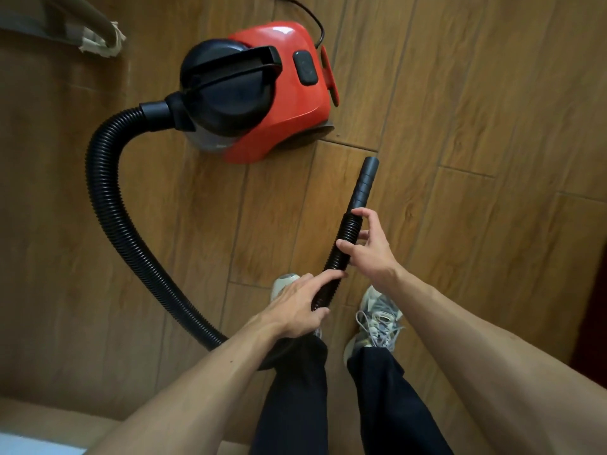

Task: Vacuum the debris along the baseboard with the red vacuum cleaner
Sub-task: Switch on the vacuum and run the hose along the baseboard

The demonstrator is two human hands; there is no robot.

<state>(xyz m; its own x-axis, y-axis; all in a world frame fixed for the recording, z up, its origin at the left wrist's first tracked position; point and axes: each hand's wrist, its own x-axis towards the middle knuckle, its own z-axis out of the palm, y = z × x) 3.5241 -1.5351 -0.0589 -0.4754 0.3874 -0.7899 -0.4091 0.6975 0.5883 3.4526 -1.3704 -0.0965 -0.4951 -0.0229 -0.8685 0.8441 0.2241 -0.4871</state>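
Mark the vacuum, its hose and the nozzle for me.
vacuum [289,126]: head view, on the red shell.
hose [106,205]: head view, on the ribbed wall at its leftmost bend.
nozzle [364,182]: head view, on the middle of the smooth black tube.

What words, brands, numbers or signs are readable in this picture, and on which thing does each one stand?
No text can be read in this view.
Vacuum cleaner: no brand or label shows on its red body.
Button: perhaps a faint mark, too blurred to read.
Hose, nozzle, shoes: no writing shows.
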